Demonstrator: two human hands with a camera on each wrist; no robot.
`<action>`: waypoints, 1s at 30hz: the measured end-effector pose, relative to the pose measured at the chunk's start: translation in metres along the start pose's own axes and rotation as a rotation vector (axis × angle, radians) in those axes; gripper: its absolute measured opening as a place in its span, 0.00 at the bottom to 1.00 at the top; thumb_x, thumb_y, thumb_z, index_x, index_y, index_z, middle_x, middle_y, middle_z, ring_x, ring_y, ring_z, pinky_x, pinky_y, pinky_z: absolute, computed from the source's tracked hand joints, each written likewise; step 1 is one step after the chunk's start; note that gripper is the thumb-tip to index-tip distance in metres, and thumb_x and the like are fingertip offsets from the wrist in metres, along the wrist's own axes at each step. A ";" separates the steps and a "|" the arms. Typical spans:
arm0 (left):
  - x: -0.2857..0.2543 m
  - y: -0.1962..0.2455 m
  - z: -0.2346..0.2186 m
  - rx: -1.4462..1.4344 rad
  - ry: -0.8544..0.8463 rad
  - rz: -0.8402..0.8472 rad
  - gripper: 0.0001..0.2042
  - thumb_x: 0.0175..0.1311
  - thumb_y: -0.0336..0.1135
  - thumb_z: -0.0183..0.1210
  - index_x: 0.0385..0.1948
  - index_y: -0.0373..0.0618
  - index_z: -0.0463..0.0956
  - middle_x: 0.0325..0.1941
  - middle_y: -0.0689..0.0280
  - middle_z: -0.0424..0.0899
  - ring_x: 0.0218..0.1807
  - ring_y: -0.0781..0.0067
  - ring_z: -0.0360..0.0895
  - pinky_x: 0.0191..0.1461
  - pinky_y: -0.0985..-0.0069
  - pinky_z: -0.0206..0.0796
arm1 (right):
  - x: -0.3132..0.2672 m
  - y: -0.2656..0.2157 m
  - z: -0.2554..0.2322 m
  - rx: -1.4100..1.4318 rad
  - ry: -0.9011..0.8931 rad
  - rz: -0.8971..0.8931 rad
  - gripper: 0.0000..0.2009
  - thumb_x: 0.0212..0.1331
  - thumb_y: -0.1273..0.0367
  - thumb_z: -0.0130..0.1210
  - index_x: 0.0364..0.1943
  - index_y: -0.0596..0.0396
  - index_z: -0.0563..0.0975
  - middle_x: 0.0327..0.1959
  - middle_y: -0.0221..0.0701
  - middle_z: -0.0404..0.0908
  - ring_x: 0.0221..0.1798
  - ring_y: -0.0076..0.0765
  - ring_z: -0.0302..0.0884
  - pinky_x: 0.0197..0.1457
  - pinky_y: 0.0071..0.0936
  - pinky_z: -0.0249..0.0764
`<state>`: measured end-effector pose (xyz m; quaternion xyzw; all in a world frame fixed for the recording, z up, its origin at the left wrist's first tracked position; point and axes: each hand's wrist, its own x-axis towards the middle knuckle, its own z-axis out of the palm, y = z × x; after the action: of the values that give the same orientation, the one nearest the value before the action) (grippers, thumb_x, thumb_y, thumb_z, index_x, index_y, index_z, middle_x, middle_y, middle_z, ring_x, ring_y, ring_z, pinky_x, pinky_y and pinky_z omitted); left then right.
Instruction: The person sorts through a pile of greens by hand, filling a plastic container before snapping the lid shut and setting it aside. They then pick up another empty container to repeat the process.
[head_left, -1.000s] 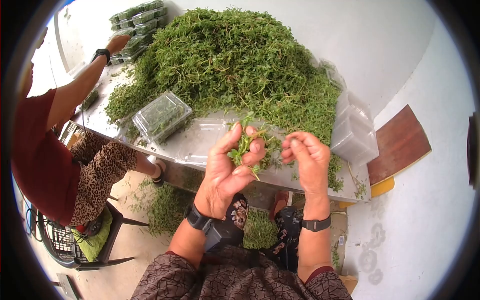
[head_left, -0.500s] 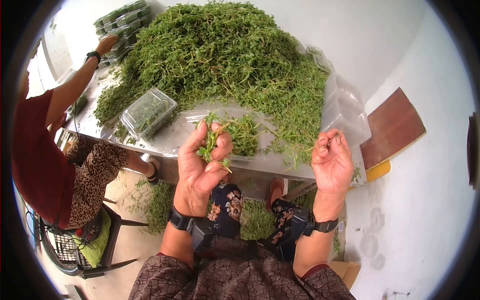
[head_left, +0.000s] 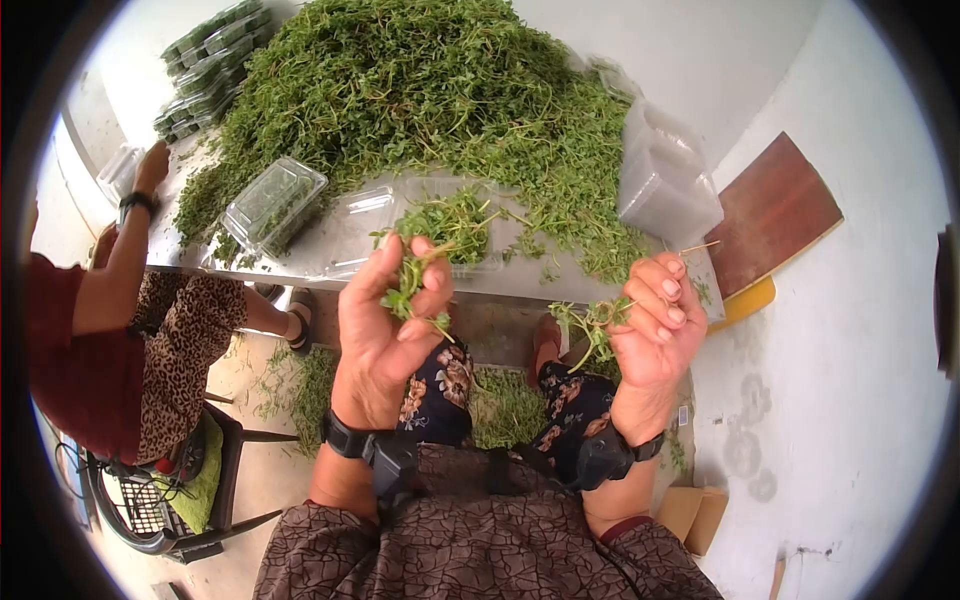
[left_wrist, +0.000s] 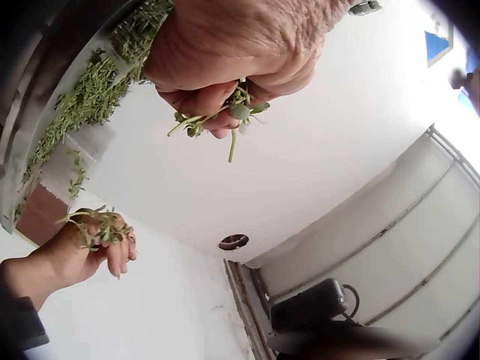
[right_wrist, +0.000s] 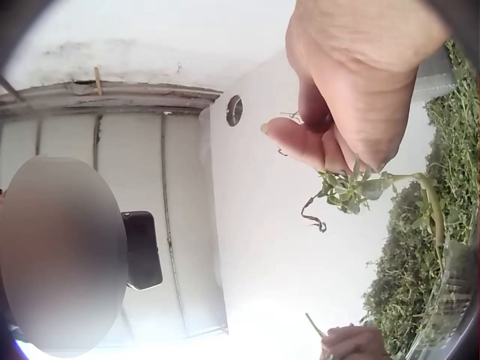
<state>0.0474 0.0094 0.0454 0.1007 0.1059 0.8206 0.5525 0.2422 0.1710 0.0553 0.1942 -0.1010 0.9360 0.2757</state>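
Observation:
In the head view, my left hand (head_left: 375,320) is raised over the table's front edge, fingers curled around a small bunch of leafy green sprigs (head_left: 406,286). Cut stems of that bunch poke out below the fingers in the left wrist view. My right hand (head_left: 655,335) is held up farther right, gripping a leafy sprig (head_left: 593,328) whose stems and leaves hang out on its left side. A thin brownish stem (head_left: 700,247) sticks out by its fingertips. Behind the left hand lies an open clear plastic box (head_left: 360,215) with loose greens in one half.
A large heap of greens (head_left: 420,90) covers much of the table (head_left: 540,283). A lidded clear box (head_left: 273,205) of greens sits left, with stacked filled boxes (head_left: 215,65) behind. Nested clear boxes (head_left: 668,180) stand right. Another person (head_left: 90,350) sits at left.
My right hand has moved right, away from my left hand, and a leafy sprig now hangs from it. The left hand keeps its bunch. The other person's arm has drawn back from the stacked boxes.

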 end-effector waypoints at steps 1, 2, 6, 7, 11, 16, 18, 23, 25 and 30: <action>0.000 -0.005 -0.002 -0.004 -0.002 -0.002 0.13 0.70 0.42 0.50 0.36 0.40 0.72 0.28 0.63 0.70 0.22 0.82 0.59 0.13 0.89 0.47 | -0.001 0.001 0.002 0.034 -0.016 0.005 0.08 0.67 0.74 0.41 0.40 0.66 0.69 0.32 0.38 0.68 0.27 0.30 0.68 0.25 0.25 0.70; 0.000 -0.012 -0.006 0.055 -0.020 -0.013 0.13 0.69 0.42 0.50 0.36 0.40 0.73 0.28 0.61 0.71 0.22 0.82 0.59 0.13 0.89 0.48 | -0.002 0.002 0.003 0.031 -0.015 0.005 0.08 0.67 0.74 0.41 0.40 0.66 0.69 0.32 0.38 0.68 0.27 0.30 0.68 0.25 0.25 0.70; -0.005 -0.034 -0.005 0.236 0.029 -0.094 0.14 0.69 0.44 0.51 0.37 0.42 0.74 0.29 0.58 0.76 0.21 0.81 0.65 0.14 0.89 0.50 | -0.008 0.010 0.005 0.060 -0.027 -0.005 0.08 0.67 0.73 0.39 0.39 0.66 0.69 0.32 0.39 0.68 0.27 0.30 0.68 0.24 0.25 0.69; -0.006 -0.039 -0.005 0.276 0.060 -0.115 0.14 0.69 0.45 0.51 0.37 0.42 0.74 0.30 0.58 0.77 0.21 0.81 0.65 0.14 0.90 0.50 | -0.009 0.012 0.006 0.068 -0.026 -0.018 0.08 0.67 0.73 0.39 0.39 0.66 0.69 0.32 0.39 0.68 0.26 0.30 0.68 0.24 0.25 0.69; -0.008 -0.061 -0.010 0.410 0.054 -0.157 0.16 0.69 0.47 0.51 0.38 0.42 0.73 0.33 0.59 0.79 0.22 0.82 0.66 0.16 0.91 0.51 | -0.011 0.016 0.007 0.091 -0.017 -0.041 0.09 0.67 0.73 0.38 0.38 0.65 0.69 0.31 0.38 0.69 0.26 0.30 0.68 0.24 0.25 0.69; -0.011 -0.077 -0.011 0.516 -0.019 -0.204 0.18 0.68 0.50 0.53 0.43 0.43 0.74 0.35 0.63 0.78 0.29 0.78 0.69 0.20 0.89 0.53 | -0.013 0.020 0.005 0.072 0.010 -0.079 0.08 0.66 0.73 0.39 0.37 0.64 0.70 0.29 0.37 0.69 0.24 0.29 0.68 0.23 0.25 0.68; -0.014 -0.085 -0.010 0.552 -0.018 -0.206 0.18 0.67 0.50 0.54 0.44 0.44 0.74 0.36 0.66 0.78 0.30 0.79 0.69 0.22 0.88 0.54 | -0.013 0.023 0.003 0.066 0.022 -0.082 0.08 0.66 0.73 0.39 0.36 0.64 0.70 0.29 0.37 0.69 0.24 0.29 0.68 0.23 0.25 0.68; -0.017 -0.094 -0.011 0.539 -0.078 -0.291 0.18 0.62 0.43 0.62 0.48 0.44 0.72 0.34 0.74 0.74 0.32 0.85 0.69 0.29 0.87 0.56 | -0.014 0.024 -0.001 0.067 0.011 -0.099 0.08 0.66 0.73 0.39 0.36 0.64 0.70 0.29 0.37 0.69 0.24 0.30 0.68 0.22 0.24 0.68; -0.018 -0.089 -0.005 0.569 -0.090 -0.351 0.18 0.60 0.39 0.64 0.49 0.44 0.71 0.31 0.75 0.74 0.30 0.85 0.69 0.29 0.86 0.57 | -0.014 0.025 -0.002 0.074 0.005 -0.112 0.08 0.66 0.73 0.38 0.36 0.64 0.70 0.29 0.37 0.69 0.24 0.30 0.67 0.22 0.25 0.68; -0.016 -0.100 -0.007 0.569 -0.078 -0.247 0.10 0.61 0.27 0.62 0.44 0.42 0.75 0.32 0.72 0.79 0.31 0.85 0.72 0.34 0.85 0.64 | -0.016 0.027 -0.006 0.073 0.010 -0.105 0.09 0.66 0.73 0.38 0.36 0.64 0.69 0.29 0.37 0.68 0.24 0.30 0.67 0.22 0.25 0.69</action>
<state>0.1397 0.0306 0.0091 0.2692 0.3213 0.6803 0.6012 0.2373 0.1426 0.0408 0.2044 -0.0550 0.9243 0.3176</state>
